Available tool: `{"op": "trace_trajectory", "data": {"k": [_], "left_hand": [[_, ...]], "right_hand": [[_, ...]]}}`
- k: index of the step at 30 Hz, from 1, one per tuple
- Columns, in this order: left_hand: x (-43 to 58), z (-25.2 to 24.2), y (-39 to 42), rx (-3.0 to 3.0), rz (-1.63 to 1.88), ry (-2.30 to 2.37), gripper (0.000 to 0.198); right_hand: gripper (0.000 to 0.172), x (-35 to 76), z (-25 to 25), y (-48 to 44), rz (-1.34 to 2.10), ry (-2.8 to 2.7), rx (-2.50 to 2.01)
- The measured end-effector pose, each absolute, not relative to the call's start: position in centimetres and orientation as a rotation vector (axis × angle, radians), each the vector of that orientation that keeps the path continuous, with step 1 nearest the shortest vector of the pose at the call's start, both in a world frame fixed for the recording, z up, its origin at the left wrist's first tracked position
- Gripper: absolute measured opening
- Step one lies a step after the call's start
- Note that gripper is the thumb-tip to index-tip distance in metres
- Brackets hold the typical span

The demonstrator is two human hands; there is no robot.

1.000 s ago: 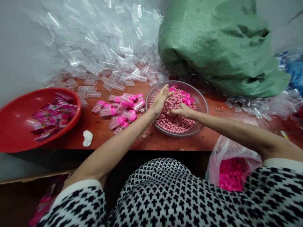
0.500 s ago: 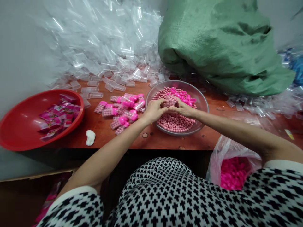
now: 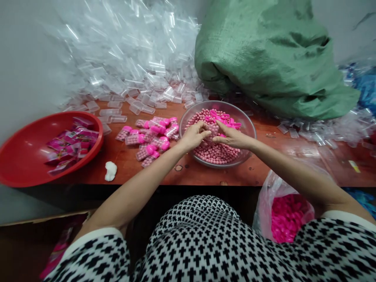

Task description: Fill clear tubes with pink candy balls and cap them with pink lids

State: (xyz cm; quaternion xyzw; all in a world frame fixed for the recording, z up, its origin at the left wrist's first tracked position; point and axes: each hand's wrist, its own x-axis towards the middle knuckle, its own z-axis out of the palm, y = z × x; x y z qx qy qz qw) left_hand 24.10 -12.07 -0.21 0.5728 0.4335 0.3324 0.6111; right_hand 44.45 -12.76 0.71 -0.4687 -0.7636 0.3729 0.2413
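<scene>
Two hands held a small tube over a bowl of pink beads.

The left hand (image 3: 194, 137) and right hand (image 3: 234, 138) both gripped the bead-filled tube (image 3: 212, 129) just above the bowl (image 3: 250, 124). Capped filled tubes (image 3: 149, 138) lay on the surface (image 3: 264, 172) beside it; a large heap of empty tubes (image 3: 132, 58) lay behind, unfilled.

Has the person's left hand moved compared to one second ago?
Yes. The left hand was open and raised over the bowl; now it sits lower, nearer the bowl's near-left rim, curled on a small container.
</scene>
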Motion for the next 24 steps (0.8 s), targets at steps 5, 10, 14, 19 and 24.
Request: {"op": "trace_trajectory", "data": {"k": [5,10,14,19,24], "left_hand": [[23.6,-0.1,-12.0,1.227,0.787,0.776,0.021],[23.6,-0.2,-11.7,1.190,0.708,0.690,0.039],[24.4,-0.5,-11.6,1.362,0.768,0.695,0.039],[24.8,-1.1,-11.6,1.522,0.994,0.837,0.029],[24.5,-1.4,-11.8,1.390,1.089,0.923,0.036]], "right_hand": [[0.044,45.6,2.8,-13.0,0.708,-2.301,-1.129],[0.023,45.7,3.8,-12.6,0.680,-2.419,-1.108],[0.018,45.5,4.2,-12.6,0.810,-2.367,-1.159],[0.020,47.4,4.5,-12.6,0.918,-2.283,-1.311],[0.012,49.1,3.1,-12.2,0.451,-2.464,-1.624]]}}
